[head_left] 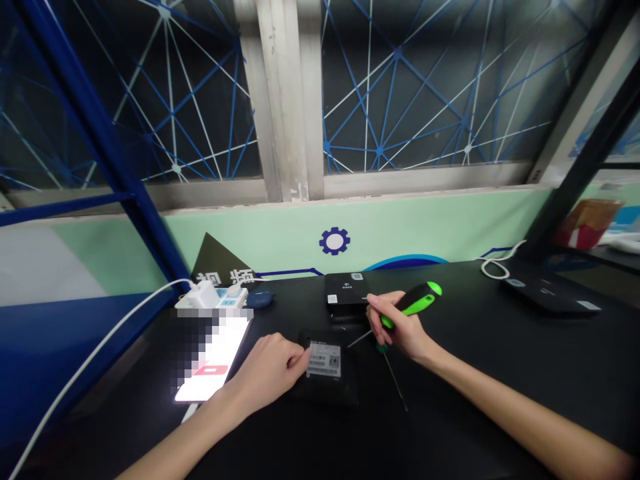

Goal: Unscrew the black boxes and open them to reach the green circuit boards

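A flat black electronic device (325, 392) with a white printed label lies on the dark table. My left hand (280, 363) is closed, fingers curled at the device's left edge, with the thumb by the label. In my right hand (397, 327) is a green-and-black screwdriver (417, 301), its handle slanting up to the right. The thin shaft points down-left, and its tip is near the device's upper right edge; I cannot tell whether it touches. Below the right hand lies a second screwdriver (395, 379) with a dark green end, partly hidden by that hand.
A black box (346, 290) stands behind the device, and another flat black device (553, 293) lies far right. On the left are a lit tablet or phone (223, 357), a power strip (235, 300) with a white charger and cable, and a dark blue case (260, 299).
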A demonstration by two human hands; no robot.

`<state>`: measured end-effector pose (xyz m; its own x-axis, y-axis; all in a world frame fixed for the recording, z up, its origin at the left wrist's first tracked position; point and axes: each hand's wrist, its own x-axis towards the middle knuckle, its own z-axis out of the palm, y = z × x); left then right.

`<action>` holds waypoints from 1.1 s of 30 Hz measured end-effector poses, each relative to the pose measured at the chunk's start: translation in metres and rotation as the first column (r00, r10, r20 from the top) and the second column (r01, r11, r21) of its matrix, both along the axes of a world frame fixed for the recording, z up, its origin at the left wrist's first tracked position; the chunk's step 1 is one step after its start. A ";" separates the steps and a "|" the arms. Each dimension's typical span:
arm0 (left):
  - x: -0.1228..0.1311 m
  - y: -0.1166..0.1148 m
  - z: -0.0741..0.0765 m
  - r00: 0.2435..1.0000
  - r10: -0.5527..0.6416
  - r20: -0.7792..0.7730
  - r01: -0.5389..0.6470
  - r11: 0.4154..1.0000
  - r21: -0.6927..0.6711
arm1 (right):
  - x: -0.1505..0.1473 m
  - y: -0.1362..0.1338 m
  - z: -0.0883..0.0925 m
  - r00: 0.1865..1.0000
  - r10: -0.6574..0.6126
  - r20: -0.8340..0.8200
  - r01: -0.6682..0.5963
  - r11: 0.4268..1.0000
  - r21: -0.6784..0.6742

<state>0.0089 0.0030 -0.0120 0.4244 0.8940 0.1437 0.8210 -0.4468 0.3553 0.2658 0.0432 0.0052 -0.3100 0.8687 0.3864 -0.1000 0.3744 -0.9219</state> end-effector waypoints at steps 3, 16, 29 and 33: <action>0.001 -0.002 0.001 0.997 -0.073 -0.006 0.073 0.997 0.034 | -0.001 -0.001 0.003 0.999 -0.018 0.037 0.019 1.000 -0.016; 0.004 -0.002 -0.005 0.996 -0.093 -0.016 0.094 0.992 0.080 | -0.028 0.012 0.030 0.954 0.200 0.225 -0.171 0.975 -0.140; 0.006 -0.001 -0.004 0.997 -0.083 0.004 0.083 0.995 0.047 | -0.041 0.005 0.023 0.926 0.139 0.352 -0.128 0.990 -0.054; 0.012 -0.003 0.004 0.996 -0.063 -0.062 0.067 0.996 0.062 | -0.030 0.005 0.010 0.950 0.156 0.270 -0.138 0.987 -0.084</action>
<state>0.0210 0.0000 -0.0081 0.4906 0.8541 0.1727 0.8085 -0.5201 0.2753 0.2358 0.0483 0.0150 -0.5224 0.8254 0.2138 0.1107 0.3142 -0.9429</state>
